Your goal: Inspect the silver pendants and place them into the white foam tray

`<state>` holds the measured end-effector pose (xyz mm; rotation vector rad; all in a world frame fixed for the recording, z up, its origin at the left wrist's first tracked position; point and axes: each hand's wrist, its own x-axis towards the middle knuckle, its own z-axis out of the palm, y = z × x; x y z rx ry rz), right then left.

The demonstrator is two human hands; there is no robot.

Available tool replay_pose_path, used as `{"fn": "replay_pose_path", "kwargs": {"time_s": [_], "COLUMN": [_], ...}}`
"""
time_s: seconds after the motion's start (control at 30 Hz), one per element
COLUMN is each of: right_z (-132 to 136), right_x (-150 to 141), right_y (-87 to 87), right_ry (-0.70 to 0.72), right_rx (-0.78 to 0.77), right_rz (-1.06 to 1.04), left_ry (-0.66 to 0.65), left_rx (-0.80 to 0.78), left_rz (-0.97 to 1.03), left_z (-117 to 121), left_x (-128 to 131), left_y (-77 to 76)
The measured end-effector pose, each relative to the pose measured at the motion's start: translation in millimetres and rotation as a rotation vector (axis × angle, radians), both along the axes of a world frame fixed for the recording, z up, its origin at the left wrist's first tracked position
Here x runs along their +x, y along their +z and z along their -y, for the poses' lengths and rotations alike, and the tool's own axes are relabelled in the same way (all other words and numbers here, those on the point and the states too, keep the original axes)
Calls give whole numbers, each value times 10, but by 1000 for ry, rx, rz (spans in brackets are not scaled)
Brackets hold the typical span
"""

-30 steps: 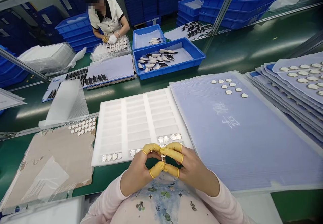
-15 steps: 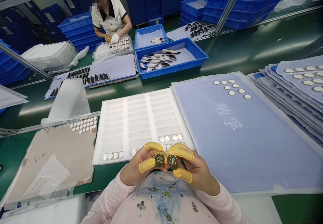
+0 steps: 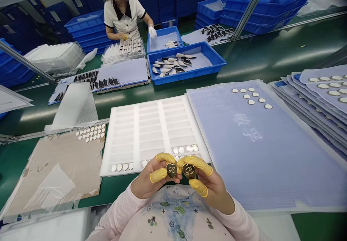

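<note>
You're at a long green workbench (image 3: pixel 244 56), with blue crates (image 3: pixel 257 2) stacked far beyond your hands and a white foam tray (image 3: pixel 151 125) just past them. Raised close together, your left hand (image 3: pixel 154 176) pinches a gold heart tag (image 3: pixel 171 170), and your right hand (image 3: pixel 208 183) pinches a second gold heart tag (image 3: pixel 189 171).

A co-worker (image 3: pixel 124 18) works beyond 2 blue trays (image 3: pixel 192 74) on the green conveyor belt (image 3: pixel 260 58).

Finger cots (image 3: pixel 158 175) are yellow; the heart-shaped charms (image 3: pixel 171 170) are dark with gold script.
</note>
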<state>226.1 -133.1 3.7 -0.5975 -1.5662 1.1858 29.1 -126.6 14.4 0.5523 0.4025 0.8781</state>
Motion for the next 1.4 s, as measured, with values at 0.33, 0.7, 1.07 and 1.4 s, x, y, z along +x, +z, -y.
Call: {"fn": "replay_pose_path", "kwargs": {"time_s": [0.33,0.7,1.07,1.4], "right_z": [-64,-67,-42,-30], "right_x": [-102,27,-57,-119], "right_y": [138,203,82,58], "right_ry": [-78,101,-108,-2], "right_rx": [383,371,392,478], "right_rz": [367,203,370,381], "left_ry": [30,50,102,131], "left_rx": [-3,22,69,112], "left_rz": [-45,-72,-122,-145], "left_z": [-14,-31,-56,-104], "left_x": [-9,-28,1,-17], "left_y": [14,-76,-31,-87]}}
